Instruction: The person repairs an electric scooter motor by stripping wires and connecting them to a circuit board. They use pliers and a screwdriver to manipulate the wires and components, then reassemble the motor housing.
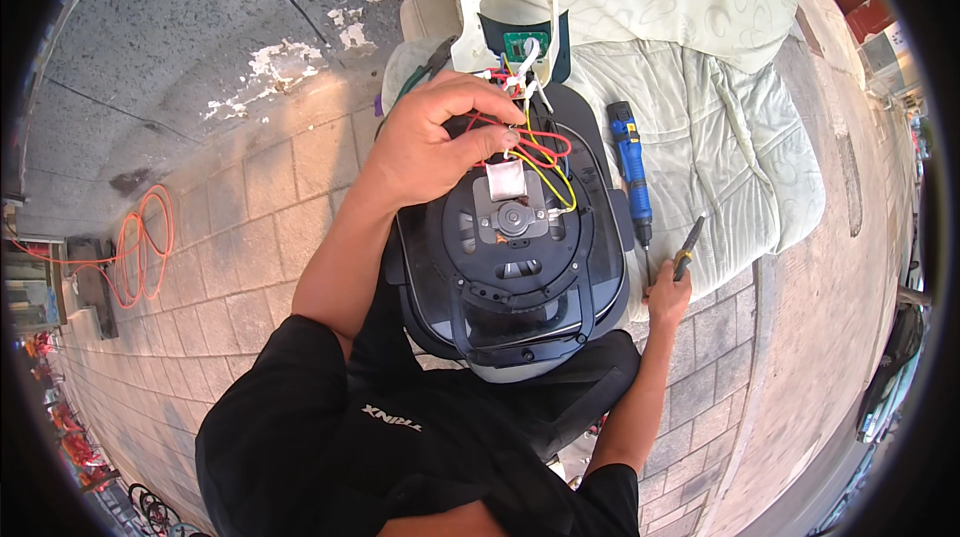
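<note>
My left hand (440, 142) reaches over an opened dark appliance (600, 267). Its thumb and forefinger are pinched on thin wire ends above a small white wrapped block (506, 180). Red wires (548, 145) and a yellow wire (566, 189) loop beside the fingertips. Below the block, a round motor (513, 220) sits in the middle of the exposed base. Off to the right, my right hand (668, 295) is closed around a slim tool (684, 259) with a black-and-yellow handle and a narrow metal end pointing away; its exact kind is unclear.
A blue and black power screwdriver (630, 162) lies on the pale quilted cushion (740, 157). Beyond the appliance rests a cream plastic frame (465, 7) beside a green circuit board (525, 45). An orange cable (145, 247) coils on the paving at left.
</note>
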{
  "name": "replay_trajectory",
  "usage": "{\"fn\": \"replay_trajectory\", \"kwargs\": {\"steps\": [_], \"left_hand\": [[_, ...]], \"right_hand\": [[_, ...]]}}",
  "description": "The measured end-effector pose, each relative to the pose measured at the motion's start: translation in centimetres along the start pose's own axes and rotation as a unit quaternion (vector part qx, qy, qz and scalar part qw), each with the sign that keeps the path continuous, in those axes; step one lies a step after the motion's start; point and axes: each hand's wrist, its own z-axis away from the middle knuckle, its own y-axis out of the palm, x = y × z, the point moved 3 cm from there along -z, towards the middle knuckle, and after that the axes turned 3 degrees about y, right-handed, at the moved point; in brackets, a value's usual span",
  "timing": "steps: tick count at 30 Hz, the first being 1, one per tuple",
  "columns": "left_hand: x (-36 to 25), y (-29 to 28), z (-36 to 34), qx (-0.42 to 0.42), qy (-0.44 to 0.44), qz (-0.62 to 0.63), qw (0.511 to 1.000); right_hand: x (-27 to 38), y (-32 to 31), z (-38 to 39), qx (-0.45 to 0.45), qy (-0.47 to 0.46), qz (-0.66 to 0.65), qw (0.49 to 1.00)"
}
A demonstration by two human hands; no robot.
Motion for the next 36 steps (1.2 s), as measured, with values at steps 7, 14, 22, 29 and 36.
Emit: {"fn": "replay_trajectory", "kwargs": {"steps": [7, 14, 22, 29, 36], "left_hand": [[-0.1, -0.2, 0.2, -0.001, 0.003, -0.009, 1.0], [0.0, 0.0, -0.2, 0.0, 0.002, 0.005, 1.0], [1.1, -0.4, 0.5, 0.0, -0.027, 0.022, 0.999], [0.7, 0.4, -0.1, -0.001, -0.046, 0.015, 0.999], [0.8, -0.2, 0.3, -0.009, -0.025, 0.047, 0.999]], "right_hand": [[0.0, 0.4, 0.1, 0.003, -0.023, -0.015, 1.0], [-1.4, 0.5, -0.3, 0.011, -0.005, 0.043, 0.999], [2.0, -0.6, 1.8, -0.011, -0.069, 0.042, 0.997], [0.7, -1.0, 2.2, 0.022, -0.088, -0.082, 0.993], [2.0, -0.4, 2.9, 0.045, -0.108, -0.096, 0.988]]}}
